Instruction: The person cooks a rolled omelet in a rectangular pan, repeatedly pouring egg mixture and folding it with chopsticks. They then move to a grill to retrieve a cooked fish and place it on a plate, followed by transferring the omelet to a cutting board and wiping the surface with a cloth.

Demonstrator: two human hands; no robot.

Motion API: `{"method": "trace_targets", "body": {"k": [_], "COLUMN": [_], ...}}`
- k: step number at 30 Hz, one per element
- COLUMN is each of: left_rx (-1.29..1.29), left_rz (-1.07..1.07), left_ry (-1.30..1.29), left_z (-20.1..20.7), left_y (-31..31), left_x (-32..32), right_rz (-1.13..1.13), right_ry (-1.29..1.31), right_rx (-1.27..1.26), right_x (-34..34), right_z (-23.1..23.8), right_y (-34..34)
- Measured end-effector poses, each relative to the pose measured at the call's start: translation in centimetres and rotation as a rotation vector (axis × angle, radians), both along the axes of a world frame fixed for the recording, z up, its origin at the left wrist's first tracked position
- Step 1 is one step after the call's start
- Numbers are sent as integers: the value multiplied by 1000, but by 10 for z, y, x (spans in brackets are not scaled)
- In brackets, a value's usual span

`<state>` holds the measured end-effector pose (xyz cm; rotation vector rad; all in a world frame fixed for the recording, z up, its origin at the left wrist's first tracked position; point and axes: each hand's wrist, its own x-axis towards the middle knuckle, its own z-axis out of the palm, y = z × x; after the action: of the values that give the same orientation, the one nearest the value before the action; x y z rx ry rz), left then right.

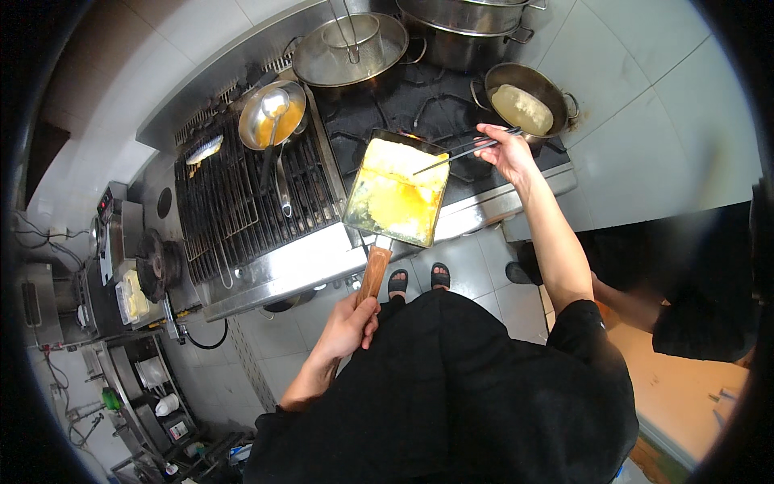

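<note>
My left hand (350,324) is wrapped round the wooden handle (374,277) of a square omelette pan (352,223), held above the stove's front edge. In the pan lies yellow egg (401,194), with a thicker pale fold along the far side and a thin, shiny layer nearer me. My right hand (505,152) grips a pair of dark chopsticks (468,149). Their tips touch or hover just over the egg near the fold; I cannot tell which.
On the grill (234,218) at left rests a bowl of orange liquid (248,121) with a ladle (275,103), near a piece of fish (205,151). Behind stand a wide pan (314,77) and a large pot (455,50); a two-handled pan (556,89) is at right. A person's arm (629,302) shows at right.
</note>
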<state>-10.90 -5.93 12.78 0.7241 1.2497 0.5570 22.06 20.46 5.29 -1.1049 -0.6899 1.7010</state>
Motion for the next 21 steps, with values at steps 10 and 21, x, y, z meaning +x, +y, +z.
{"method": "trace_targets", "body": {"k": [10,21], "left_rx": [366,250], "left_rz": [84,289], "left_ry": [-160,-373], "left_z": [34,58], "left_y": [11,50], "left_x": [23,54], "right_rz": [-161,-63], "right_ry": [-269,-728], "right_rx": [1053,1598], "right_x": [-40,-56], "right_z": [179,158], "right_y": [-52,-64]}}
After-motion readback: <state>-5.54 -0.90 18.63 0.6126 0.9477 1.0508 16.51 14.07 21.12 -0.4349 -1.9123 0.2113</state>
